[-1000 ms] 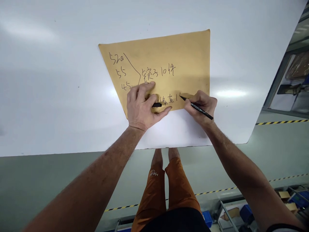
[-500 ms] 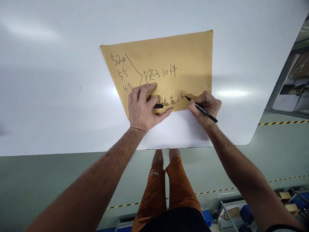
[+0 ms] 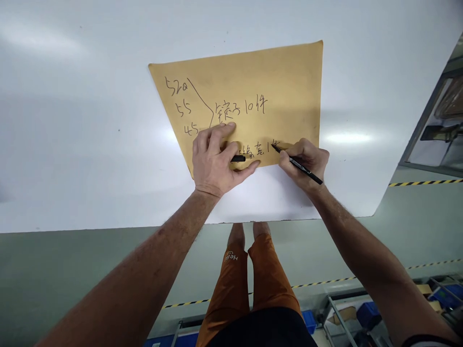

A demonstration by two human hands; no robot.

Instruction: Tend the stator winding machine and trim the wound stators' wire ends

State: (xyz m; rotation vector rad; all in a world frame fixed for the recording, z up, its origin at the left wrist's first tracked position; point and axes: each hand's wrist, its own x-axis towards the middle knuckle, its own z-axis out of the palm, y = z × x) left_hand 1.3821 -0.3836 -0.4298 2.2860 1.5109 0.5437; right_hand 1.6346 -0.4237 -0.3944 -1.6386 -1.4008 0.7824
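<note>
A brown kraft paper sheet (image 3: 289, 77) lies on the white table, with handwritten numbers and Chinese characters in black ink. My left hand (image 3: 213, 159) presses on its lower left part, fingers bent, covering some of the writing. A black pen cap (image 3: 238, 158) sticks out from between the thumb and fingers of that hand. My right hand (image 3: 306, 164) grips a slim black marker pen (image 3: 306, 171) near its tip, at the lower right of the sheet. The tip touches the paper at the last character of the bottom line.
The white table (image 3: 90, 168) ends in a straight front edge close to my body. At the right stands a metal-framed shelf (image 3: 427, 140) with items on it. Yellow-black tape (image 3: 427, 183) marks the floor. Blue bins (image 3: 369, 314) and racks are behind me.
The last character on the bottom line has gained strokes, and my right hand with the marker pen has shifted slightly left. My left hand stays in place on the sheet.
</note>
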